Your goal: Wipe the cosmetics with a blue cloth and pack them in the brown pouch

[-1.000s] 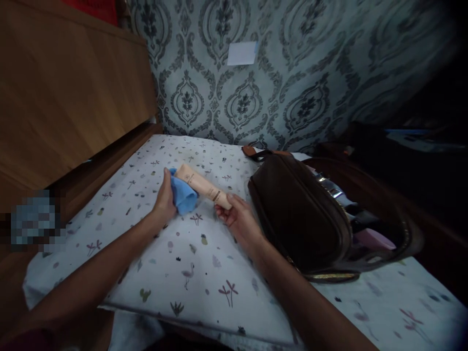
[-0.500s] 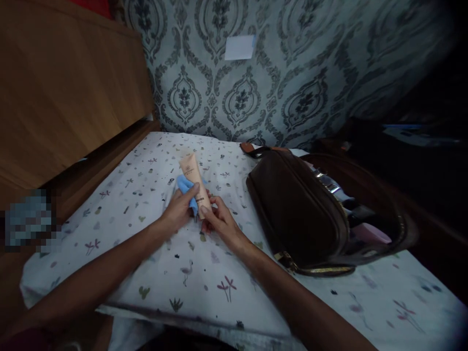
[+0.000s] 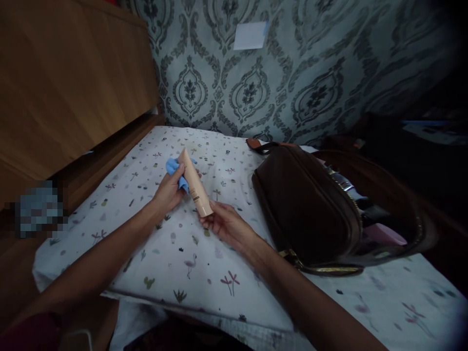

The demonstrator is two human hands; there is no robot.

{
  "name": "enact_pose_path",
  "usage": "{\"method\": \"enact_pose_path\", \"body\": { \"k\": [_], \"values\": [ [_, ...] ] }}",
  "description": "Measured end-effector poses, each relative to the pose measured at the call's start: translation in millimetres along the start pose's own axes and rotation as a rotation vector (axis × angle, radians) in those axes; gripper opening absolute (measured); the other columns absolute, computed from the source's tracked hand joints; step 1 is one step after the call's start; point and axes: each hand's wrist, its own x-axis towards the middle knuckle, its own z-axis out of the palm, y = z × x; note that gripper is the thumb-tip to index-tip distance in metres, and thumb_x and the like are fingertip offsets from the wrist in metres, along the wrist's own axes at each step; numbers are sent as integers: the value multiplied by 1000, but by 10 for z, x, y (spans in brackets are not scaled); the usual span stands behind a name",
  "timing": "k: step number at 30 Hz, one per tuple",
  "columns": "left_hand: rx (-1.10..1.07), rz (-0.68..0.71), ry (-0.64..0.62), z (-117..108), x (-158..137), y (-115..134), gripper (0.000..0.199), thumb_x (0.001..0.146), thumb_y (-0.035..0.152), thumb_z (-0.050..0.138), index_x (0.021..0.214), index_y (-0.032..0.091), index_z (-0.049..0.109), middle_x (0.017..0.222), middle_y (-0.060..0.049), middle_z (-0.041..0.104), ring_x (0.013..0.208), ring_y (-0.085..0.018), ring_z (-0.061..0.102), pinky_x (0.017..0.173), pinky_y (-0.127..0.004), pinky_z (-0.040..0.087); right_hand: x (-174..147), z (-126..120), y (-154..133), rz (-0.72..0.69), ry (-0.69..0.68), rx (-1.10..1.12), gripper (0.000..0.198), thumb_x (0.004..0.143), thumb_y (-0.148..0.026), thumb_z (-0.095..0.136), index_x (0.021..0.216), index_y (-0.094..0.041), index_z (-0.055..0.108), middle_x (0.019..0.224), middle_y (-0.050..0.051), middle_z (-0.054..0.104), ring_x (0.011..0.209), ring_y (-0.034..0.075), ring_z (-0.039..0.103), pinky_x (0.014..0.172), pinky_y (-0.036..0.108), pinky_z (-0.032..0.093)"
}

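Note:
Between my hands, above the white patterned cloth [image 3: 161, 263], is a beige squeeze tube [image 3: 195, 183] with small dark print, tilted with its flat end away from me. My left hand [image 3: 170, 187] is closed on a crumpled blue cloth [image 3: 174, 166], which it presses against the tube's upper part. The fingers of my right hand [image 3: 224, 222] are closed round the tube's near, capped end. Part of the blue cloth is hidden behind the tube and my left fingers.
A dark brown toiletry bag [image 3: 296, 209] stands unzipped on the right, with a pink item [image 3: 385, 234] and other things inside. A wooden cabinet [image 3: 76, 87] borders the left. Patterned wallpaper [image 3: 285, 73] with a white switch plate [image 3: 250, 35] is behind.
The tube has turned about its length, so its upper logo no longer shows. My left hand and the blue cloth have moved up and left along it. The view has shifted slightly.

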Motion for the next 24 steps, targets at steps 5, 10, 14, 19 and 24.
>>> {"method": "enact_pose_path", "body": {
  "k": [5, 10, 14, 19, 24],
  "values": [
    [298, -51, -266, 31, -209, -208, 46, 73, 56, 79, 94, 17, 70, 78, -3, 71, 75, -20, 68, 68, -30, 56, 25, -20, -1, -306, 115, -260, 42, 69, -51, 82, 86, -19, 60, 77, -1, 62, 66, 11, 57, 64, 25, 50],
    [327, 2, -415, 123, -325, -333, 43, 71, 55, 82, 90, 17, 75, 83, -3, 73, 90, -22, 69, 87, -32, 54, 57, -95, 13, -547, 384, -701, 40, 67, -47, 79, 79, -21, 51, 72, -3, 57, 66, 13, 51, 61, 26, 44],
    [225, -18, -388, 161, -308, -318, 50, 67, 58, 82, 93, 16, 75, 93, -6, 75, 95, -24, 69, 91, -35, 54, 25, -80, 38, -584, 389, -868, 38, 70, -47, 76, 86, -21, 53, 79, -1, 61, 71, 16, 53, 63, 29, 44],
    [159, -63, -381, 121, -238, -309, 56, 69, 62, 80, 98, 15, 72, 86, -8, 75, 77, -22, 69, 63, -29, 55, -23, -24, 26, -517, 138, -638, 41, 84, -52, 65, 109, -23, 51, 93, 3, 65, 83, 18, 61, 65, 30, 52],
    [310, 40, -295, 56, -227, -332, 57, 74, 65, 73, 105, 17, 70, 83, -5, 72, 64, -16, 63, 53, -25, 50, 4, -9, -3, -415, 61, -376, 54, 76, -52, 74, 116, -25, 49, 89, 1, 68, 79, 18, 66, 70, 32, 56]
  ]
}}
